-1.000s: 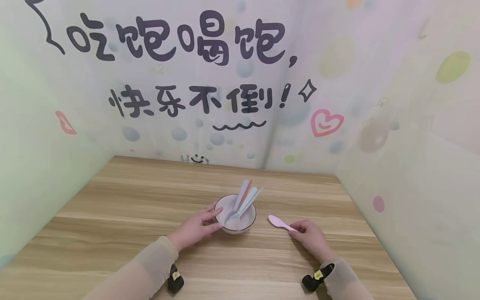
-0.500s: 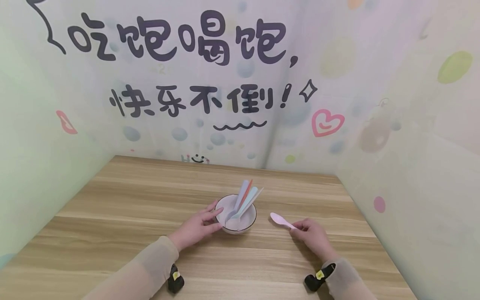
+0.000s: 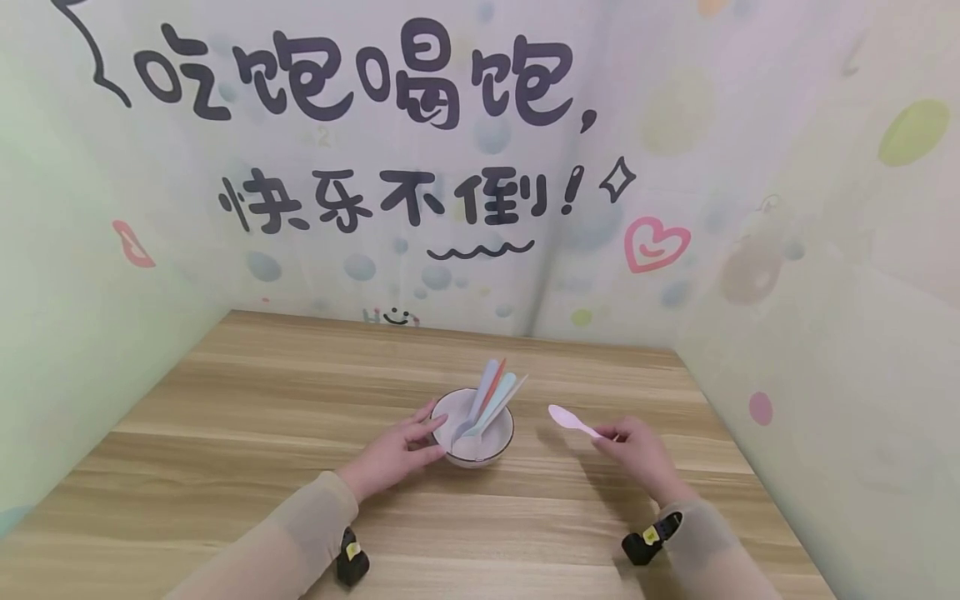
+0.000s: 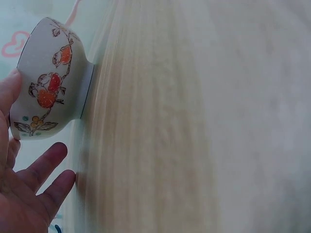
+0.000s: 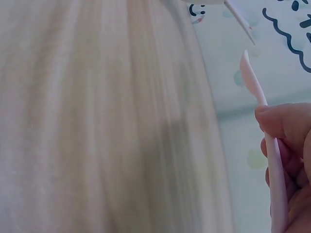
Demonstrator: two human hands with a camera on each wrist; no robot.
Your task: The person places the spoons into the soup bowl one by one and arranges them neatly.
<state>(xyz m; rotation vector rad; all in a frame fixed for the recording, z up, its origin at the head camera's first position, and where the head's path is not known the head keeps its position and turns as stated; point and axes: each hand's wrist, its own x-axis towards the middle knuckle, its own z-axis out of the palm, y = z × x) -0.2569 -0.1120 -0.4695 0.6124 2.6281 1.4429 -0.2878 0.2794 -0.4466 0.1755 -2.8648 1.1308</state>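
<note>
A white bowl (image 3: 471, 457) with a dark rim stands upright on the table, painted with red fruit outside in the left wrist view. Several plastic spoons lean in it, among them lavender (image 3: 480, 398) and light blue (image 3: 492, 408) ones, plus a red handle (image 3: 494, 382). My left hand (image 3: 396, 454) rests its thumb and a finger at the bowl's left rim, other fingers spread out. My right hand (image 3: 636, 454) pinches a pink spoon (image 3: 573, 420) by its handle, bowl end pointing left, raised over the table right of the bowl. The spoon's handle end runs behind the curled fingers.
The wood-grain table (image 3: 285, 400) backs onto a printed wall cloth (image 3: 480, 283) with large dark characters. Pale walls rise at the left and right table edges. Each wrist wears a black camera (image 3: 352, 558).
My right hand has lifted the pink spoon up off the table and slightly to the right. The left hand stays at the bowl, and the bowl has not moved.
</note>
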